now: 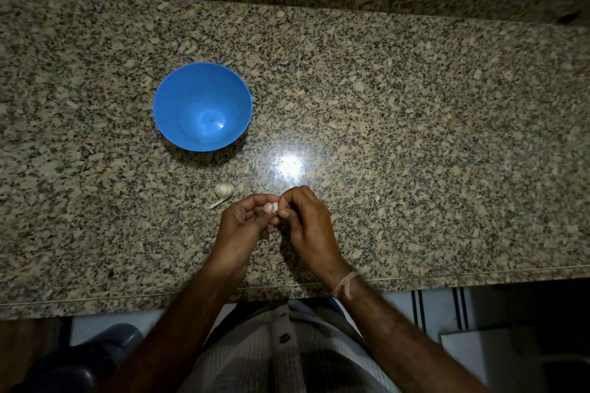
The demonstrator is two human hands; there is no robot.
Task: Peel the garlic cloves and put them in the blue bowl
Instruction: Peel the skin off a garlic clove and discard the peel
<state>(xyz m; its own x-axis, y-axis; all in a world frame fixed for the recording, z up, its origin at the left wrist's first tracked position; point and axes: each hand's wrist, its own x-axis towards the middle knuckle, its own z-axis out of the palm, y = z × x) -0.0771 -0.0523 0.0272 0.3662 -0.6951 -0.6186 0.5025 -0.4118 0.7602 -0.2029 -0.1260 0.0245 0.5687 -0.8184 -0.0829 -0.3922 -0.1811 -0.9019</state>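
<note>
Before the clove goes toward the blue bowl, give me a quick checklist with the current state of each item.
1. Clove held between left hand and right hand: ok.
2. Clove fully peeled: cannot tell, fingers cover most of it.
3. Blue bowl upright, open and empty: ok.
4. Path from hands to bowl free: ok; only the garlic bulb and a peel scrap lie left of the hands.
5. More garlic on the granite counter: ok.

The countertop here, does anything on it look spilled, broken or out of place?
Nothing stands out. The blue bowl sits upright and empty on the granite countertop. A garlic bulb and a scrap of stem lie beside the left hand; both hands pinch a clove.
</note>
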